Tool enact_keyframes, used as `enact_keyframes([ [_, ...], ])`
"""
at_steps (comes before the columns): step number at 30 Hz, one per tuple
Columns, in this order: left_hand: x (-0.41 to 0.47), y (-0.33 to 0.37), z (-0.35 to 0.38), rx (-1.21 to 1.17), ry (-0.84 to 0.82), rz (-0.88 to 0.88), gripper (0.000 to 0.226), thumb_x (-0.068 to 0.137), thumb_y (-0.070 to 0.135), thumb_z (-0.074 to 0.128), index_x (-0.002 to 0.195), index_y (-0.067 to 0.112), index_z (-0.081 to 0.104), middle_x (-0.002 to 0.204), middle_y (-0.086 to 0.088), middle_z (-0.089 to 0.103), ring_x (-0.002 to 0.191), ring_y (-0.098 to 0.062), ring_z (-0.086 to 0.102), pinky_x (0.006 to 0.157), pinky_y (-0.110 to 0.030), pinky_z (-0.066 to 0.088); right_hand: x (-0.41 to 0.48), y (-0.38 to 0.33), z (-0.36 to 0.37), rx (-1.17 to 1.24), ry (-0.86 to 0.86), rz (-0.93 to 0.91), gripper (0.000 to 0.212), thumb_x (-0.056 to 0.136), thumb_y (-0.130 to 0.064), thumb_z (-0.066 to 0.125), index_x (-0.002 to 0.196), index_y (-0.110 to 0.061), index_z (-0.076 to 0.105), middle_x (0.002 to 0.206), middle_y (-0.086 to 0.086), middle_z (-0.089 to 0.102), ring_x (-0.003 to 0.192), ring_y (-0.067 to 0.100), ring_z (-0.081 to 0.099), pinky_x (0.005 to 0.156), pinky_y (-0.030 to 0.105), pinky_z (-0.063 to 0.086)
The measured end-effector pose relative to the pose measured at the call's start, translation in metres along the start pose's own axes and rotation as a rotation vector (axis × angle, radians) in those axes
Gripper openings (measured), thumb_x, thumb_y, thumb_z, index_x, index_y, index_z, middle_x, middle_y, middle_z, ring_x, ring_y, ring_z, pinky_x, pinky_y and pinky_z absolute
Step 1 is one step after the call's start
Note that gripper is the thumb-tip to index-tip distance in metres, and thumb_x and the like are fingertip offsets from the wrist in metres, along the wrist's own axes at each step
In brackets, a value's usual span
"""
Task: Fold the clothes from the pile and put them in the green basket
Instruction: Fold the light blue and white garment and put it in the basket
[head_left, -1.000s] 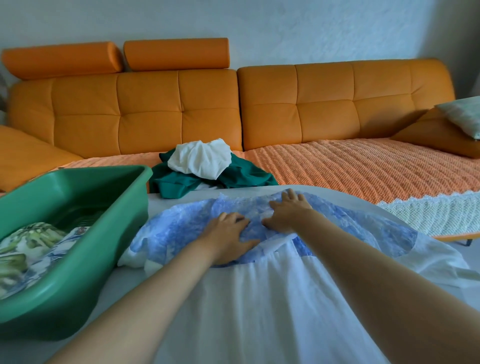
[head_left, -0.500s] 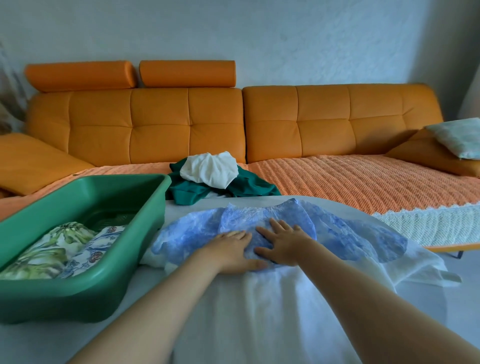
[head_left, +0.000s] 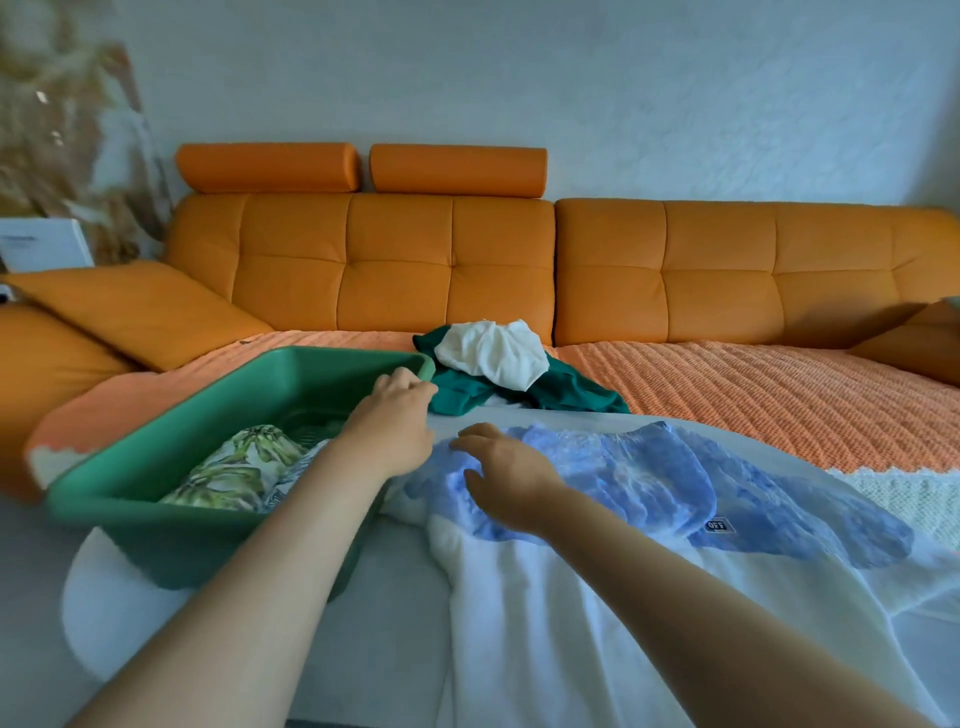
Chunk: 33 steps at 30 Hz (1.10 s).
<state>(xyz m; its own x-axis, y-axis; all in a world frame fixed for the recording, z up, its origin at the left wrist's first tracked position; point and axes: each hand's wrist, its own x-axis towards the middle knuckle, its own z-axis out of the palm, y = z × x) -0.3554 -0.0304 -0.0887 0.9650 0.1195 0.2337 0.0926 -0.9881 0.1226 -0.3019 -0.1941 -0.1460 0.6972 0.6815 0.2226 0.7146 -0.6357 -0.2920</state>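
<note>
A white garment with a blue patterned top part (head_left: 623, 478) lies spread on the grey table in front of me. My right hand (head_left: 498, 473) rests on its blue part near the left edge, fingers bent loosely and spread. My left hand (head_left: 400, 410) reaches over the right rim of the green basket (head_left: 156, 514), with its fingers curled at the basket's far right corner beside the pile. Whether they grip anything is hidden. The pile (head_left: 498, 369) on the sofa holds a dark green garment with a white one on top. Folded leaf-print clothes (head_left: 234, 467) lie in the basket.
The orange sofa (head_left: 467, 270) runs along the back, with a woven orange cover (head_left: 753, 395) on its seat. Orange cushions (head_left: 130, 306) lie at the left. The grey table top (head_left: 395, 623) shows between the basket and the garment.
My left hand has left the blue fabric and moved up and left to the basket's far corner. My right hand slid left along the garment. The view turned left.
</note>
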Motion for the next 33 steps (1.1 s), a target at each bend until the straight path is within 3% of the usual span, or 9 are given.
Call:
enact_keyframes([
  [5,-0.005,-0.015,-0.003,-0.14,-0.045,-0.052,0.045,0.095,0.006,0.05,0.139,0.006,0.049,0.148,-0.006,0.038,0.134,-0.024,0.039,0.11,-0.039,0.037,0.03,-0.028,0.01,-0.176,-0.156,-0.058,0.056,0.097,-0.016,0.05,0.151,-0.023,0.038,0.154,-0.001,0.037,0.131,0.025,0.048,0.085,0.035,0.045],
  [8,-0.007,-0.017,-0.004,-0.156,-0.084,-0.035,0.054,0.095,0.005,0.048,0.148,0.011,0.043,0.154,-0.002,0.033,0.14,-0.023,0.031,0.114,-0.038,0.032,0.043,-0.035,0.006,-0.297,-0.182,-0.07,0.046,0.095,-0.016,0.051,0.139,-0.025,0.051,0.128,0.006,0.055,0.117,0.029,0.056,0.074,0.033,0.038],
  [14,-0.011,-0.002,-0.009,0.027,-0.206,0.077,0.058,0.088,0.026,0.05,0.146,0.022,0.047,0.158,0.002,0.029,0.144,-0.022,0.018,0.115,-0.036,0.022,0.038,-0.016,-0.022,0.169,0.01,0.118,0.03,0.089,-0.011,0.048,0.104,-0.025,0.07,0.098,0.0,0.066,0.088,0.021,0.062,0.068,0.031,0.049],
  [16,-0.009,0.005,-0.007,0.089,-0.219,0.133,0.045,0.088,0.035,0.051,0.131,0.023,0.057,0.146,0.001,0.044,0.138,-0.023,0.029,0.109,-0.034,0.025,0.03,-0.004,-0.032,0.345,0.081,0.181,0.026,0.087,-0.005,0.049,0.094,-0.022,0.066,0.083,-0.002,0.063,0.071,0.016,0.057,0.057,0.025,0.048],
  [19,-0.006,0.014,-0.004,0.068,-0.092,0.186,0.017,0.085,0.039,0.06,0.085,0.022,0.056,0.092,0.003,0.056,0.1,-0.024,0.051,0.081,-0.033,0.034,0.017,0.017,-0.043,0.509,0.167,0.244,0.024,0.085,0.001,0.048,0.083,-0.018,0.063,0.069,-0.001,0.058,0.06,0.016,0.051,0.052,0.024,0.041],
  [22,-0.002,0.023,-0.004,-0.196,-0.055,0.113,0.023,0.092,0.032,0.057,0.079,0.014,0.052,0.077,0.0,0.053,0.072,-0.021,0.048,0.06,-0.034,0.031,0.003,0.04,-0.045,0.539,0.223,0.295,0.029,0.083,0.003,0.049,0.077,-0.022,0.061,0.071,0.001,0.059,0.066,0.021,0.055,0.06,0.028,0.043],
  [26,0.002,0.029,-0.009,-0.249,-0.044,0.069,0.014,0.099,0.033,0.053,0.094,0.021,0.056,0.083,0.004,0.058,0.071,-0.017,0.053,0.059,-0.032,0.037,-0.016,0.068,-0.039,0.501,0.227,0.322,0.031,0.085,0.002,0.054,0.085,-0.029,0.058,0.087,0.0,0.063,0.075,0.022,0.058,0.058,0.027,0.043],
  [30,0.012,0.034,-0.014,-0.168,-0.078,-0.015,0.031,0.097,0.041,0.056,0.082,0.014,0.055,0.073,0.001,0.053,0.063,-0.019,0.044,0.058,-0.032,0.031,-0.023,0.083,-0.038,0.444,0.203,0.33,0.029,0.091,-0.005,0.059,0.111,-0.025,0.061,0.098,-0.004,0.059,0.071,0.013,0.054,0.055,0.018,0.04],
  [33,0.024,0.048,-0.019,-0.398,-0.14,-0.065,0.039,0.096,0.037,0.056,0.067,0.015,0.04,0.065,-0.004,0.033,0.064,-0.02,0.033,0.061,-0.034,0.023,-0.024,0.083,-0.048,0.349,0.24,0.285,0.049,0.091,-0.012,0.064,0.135,-0.029,0.052,0.12,-0.004,0.05,0.078,0.013,0.055,0.057,0.017,0.041],
])
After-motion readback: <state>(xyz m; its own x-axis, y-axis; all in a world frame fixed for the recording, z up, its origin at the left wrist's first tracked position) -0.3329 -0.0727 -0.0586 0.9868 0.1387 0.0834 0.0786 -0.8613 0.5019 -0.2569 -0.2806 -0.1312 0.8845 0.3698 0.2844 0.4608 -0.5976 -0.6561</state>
